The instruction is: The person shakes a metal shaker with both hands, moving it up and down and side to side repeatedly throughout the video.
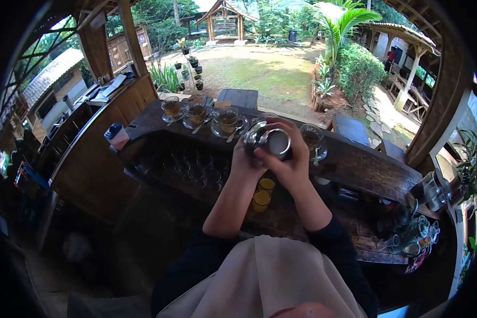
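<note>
Up at the counter's edge, both my hands are closed around a shiny round container (277,142) with a metallic rim and a pale grey round face; its kind is not clear. My left hand (245,160) grips it from the left and below. From the right, my right hand (294,151) wraps it, thumb across the front and fingers over the top. Glass cups of brown drink on saucers stand near: one cup (227,121) left of my hands, another cup (311,137) just right. Below my wrists are two glasses of yellow liquid, the nearer glass (261,201) and the farther glass (267,184).
The dark wooden counter (365,164) curves across in front of me. Several empty glasses (196,172) sit on a lower shelf at left. A pink-and-white container (116,135) stands on the left end. Glass jars (416,233) are at lower right. Stools (350,130) stand beyond.
</note>
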`<state>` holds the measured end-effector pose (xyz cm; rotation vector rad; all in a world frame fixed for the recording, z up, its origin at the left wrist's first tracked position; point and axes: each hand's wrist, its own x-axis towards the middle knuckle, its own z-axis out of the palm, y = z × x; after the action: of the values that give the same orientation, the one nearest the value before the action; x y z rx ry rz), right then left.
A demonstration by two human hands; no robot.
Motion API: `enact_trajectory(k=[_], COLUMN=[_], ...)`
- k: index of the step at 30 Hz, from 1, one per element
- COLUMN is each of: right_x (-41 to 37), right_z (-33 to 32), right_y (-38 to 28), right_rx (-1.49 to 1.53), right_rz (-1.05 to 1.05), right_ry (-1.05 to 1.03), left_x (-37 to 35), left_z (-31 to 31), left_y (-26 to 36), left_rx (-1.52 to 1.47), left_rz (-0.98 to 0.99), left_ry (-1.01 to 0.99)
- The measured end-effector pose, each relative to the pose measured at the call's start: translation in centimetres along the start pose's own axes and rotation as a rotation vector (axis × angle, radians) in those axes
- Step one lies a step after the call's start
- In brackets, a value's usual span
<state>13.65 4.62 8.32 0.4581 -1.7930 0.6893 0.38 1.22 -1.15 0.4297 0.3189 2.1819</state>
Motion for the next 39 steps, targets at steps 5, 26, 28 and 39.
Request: enact_trajectory(k=[5,26,28,39], right_x=[0.7,-1.1,-0.2,-0.8], right_z=[-0.4,0.8,0.9,-1.8], right_y=[-6.1,0.0,-0.8,-3.1], right_rx=[-0.067,0.053,0.145,0.021], right_rz=[-0.527,-0.214,0.199,-0.512], right_ry=[-0.132,-0.131,-0.010,-0.166], left_x=[-6.6,-3.6,-3.8,-5.1], left_z=[9.3,1.8,4.1,5.8], left_y=[5.5,3.1,2.2,2.4], left_rx=[-0.345,-0.383,-0.206,-0.321], left_rz=[-0.424,-0.196,0.080,-0.257], left_ry=[-0.156,-0.225,0.250,-0.198])
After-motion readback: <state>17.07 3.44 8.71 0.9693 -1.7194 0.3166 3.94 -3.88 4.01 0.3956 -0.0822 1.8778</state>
